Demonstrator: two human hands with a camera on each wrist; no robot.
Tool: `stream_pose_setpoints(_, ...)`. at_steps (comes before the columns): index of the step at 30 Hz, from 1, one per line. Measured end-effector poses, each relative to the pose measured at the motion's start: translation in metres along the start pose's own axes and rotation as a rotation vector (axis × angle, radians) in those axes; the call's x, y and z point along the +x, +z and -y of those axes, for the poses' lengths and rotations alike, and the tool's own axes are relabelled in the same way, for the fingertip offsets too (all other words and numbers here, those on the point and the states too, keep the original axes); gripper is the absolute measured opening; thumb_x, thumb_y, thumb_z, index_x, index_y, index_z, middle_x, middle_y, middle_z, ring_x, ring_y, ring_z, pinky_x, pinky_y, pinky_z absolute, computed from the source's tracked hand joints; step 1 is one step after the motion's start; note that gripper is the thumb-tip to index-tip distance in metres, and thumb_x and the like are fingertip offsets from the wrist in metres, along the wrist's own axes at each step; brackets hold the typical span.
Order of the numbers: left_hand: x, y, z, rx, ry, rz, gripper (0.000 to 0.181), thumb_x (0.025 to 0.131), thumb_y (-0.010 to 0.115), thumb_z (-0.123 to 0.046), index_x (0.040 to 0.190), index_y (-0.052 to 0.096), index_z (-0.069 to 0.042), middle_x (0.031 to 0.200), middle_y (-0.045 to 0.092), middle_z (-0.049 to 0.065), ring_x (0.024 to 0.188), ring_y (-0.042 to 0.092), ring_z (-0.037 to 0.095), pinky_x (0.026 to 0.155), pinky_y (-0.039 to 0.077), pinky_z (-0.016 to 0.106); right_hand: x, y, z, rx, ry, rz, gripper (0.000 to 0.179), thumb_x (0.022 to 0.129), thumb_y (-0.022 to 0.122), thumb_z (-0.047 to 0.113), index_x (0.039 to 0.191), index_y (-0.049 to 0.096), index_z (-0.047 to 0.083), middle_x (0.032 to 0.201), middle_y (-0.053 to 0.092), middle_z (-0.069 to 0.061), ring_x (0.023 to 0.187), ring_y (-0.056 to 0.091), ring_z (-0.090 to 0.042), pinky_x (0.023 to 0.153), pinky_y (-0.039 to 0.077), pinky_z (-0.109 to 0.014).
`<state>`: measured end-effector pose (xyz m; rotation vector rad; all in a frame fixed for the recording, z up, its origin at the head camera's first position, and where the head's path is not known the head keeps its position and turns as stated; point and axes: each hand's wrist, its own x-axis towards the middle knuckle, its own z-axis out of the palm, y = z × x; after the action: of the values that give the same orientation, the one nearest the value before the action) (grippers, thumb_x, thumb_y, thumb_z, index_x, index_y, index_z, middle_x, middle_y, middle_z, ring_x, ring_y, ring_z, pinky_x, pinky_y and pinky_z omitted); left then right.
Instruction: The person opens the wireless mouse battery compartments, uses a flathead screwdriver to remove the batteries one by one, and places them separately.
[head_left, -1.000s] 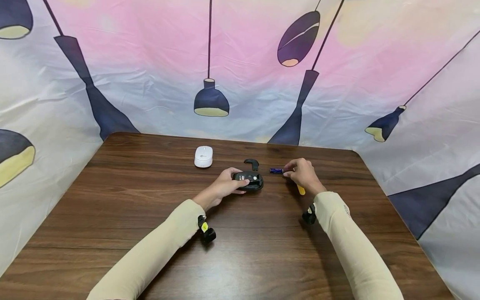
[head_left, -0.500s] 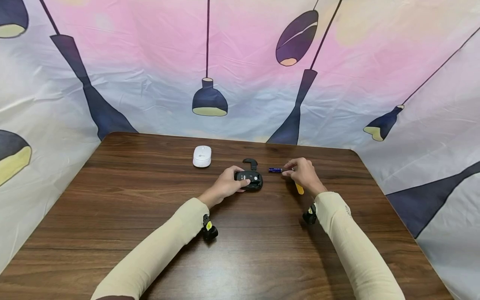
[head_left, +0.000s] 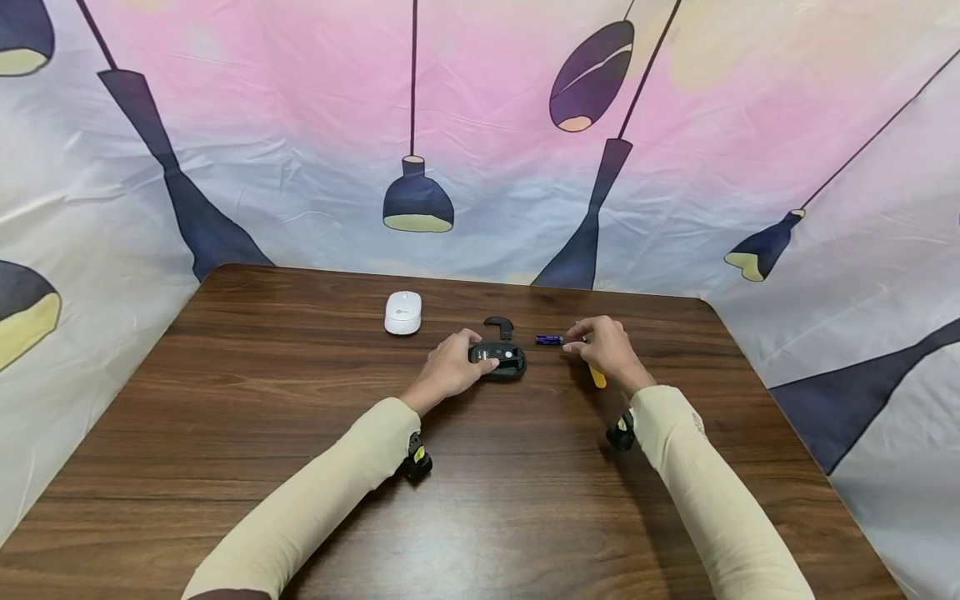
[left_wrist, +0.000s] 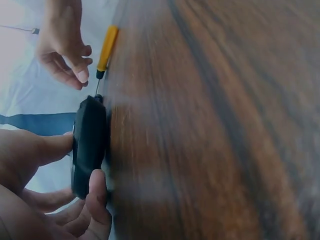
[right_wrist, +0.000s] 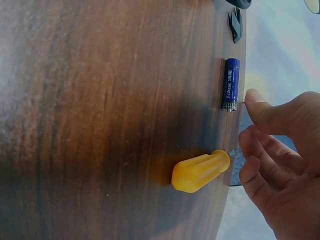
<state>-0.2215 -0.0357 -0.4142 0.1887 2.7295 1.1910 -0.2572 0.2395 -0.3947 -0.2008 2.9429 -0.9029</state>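
Note:
My left hand (head_left: pixel 448 367) grips a black computer mouse (head_left: pixel 512 367) that lies underside up, its battery slot uncovered. In the left wrist view, thumb and fingers hold the sides of the mouse (left_wrist: pixel 89 145) close to the table. My right hand (head_left: pixel 611 350) hovers at the right end of a blue battery (head_left: pixel 549 340) lying on the wood. Thumb and fingers are bent and apart, with nothing between them in the right wrist view. Below that hand lies a screwdriver with a yellow handle (right_wrist: pixel 200 171). A black curved battery cover (head_left: pixel 501 324) rests just behind the mouse.
A white mouse (head_left: pixel 403 313) stands on the brown wooden table (head_left: pixel 300 400), left of the black one and farther back. Behind the table's far edge hangs a cloth backdrop (head_left: pixel 322 192) printed with lamps.
The left hand has lowered the black mouse slightly and turned over it a little. The right hand has stayed nearly still beside the battery. The head view has shifted slightly.

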Motion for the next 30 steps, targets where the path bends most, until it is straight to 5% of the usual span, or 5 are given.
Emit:
stream_pose_setpoints(11,-0.006,-0.008,0.008,0.059,0.043,-0.027,0.056,0.097,0.068,-0.045,0.138,0.056,-0.008,0.129,0.058,0.014,0.12,0.055,0.033,0.101,0.047,0.054,-0.003,0.004,0.021,-0.01,-0.107,-0.007,0.022,0.094,0.075,0.018,0.111,0.076,0.003,0.109,0.073,-0.013,0.1,0.067,-0.031,0.084,0.059,-0.048)
stream_pose_setpoints(18,-0.015,-0.022,0.012,0.033,0.07,-0.039,0.052,0.098,0.067,-0.04,0.137,0.057,-0.006,0.126,0.061,0.013,0.119,0.056,0.031,0.107,0.043,0.053,-0.005,0.012,0.052,0.009,-0.21,-0.005,0.017,0.094,0.074,0.016,0.106,0.077,0.004,0.103,0.074,-0.01,0.093,0.07,-0.027,0.081,0.061,-0.044)
stream_pose_setpoints(24,-0.022,-0.035,0.021,0.007,0.08,-0.081,0.041,0.099,0.066,-0.027,0.134,0.058,-0.006,0.119,0.068,0.011,0.112,0.062,0.029,0.104,0.045,0.052,-0.003,0.025,0.083,0.035,-0.277,0.032,0.014,0.096,0.073,0.017,0.105,0.078,0.007,0.1,0.075,-0.006,0.087,0.071,-0.021,0.069,0.061,-0.038)
stream_pose_setpoints(30,-0.031,-0.051,0.033,-0.018,0.08,-0.108,0.034,0.098,0.063,-0.017,0.13,0.061,-0.004,0.112,0.07,0.01,0.105,0.065,0.028,0.095,0.051,0.048,0.003,0.046,0.114,0.05,-0.345,0.061,0.014,0.097,0.072,0.019,0.104,0.078,0.009,0.101,0.075,-0.003,0.085,0.069,-0.016,0.074,0.061,-0.034)
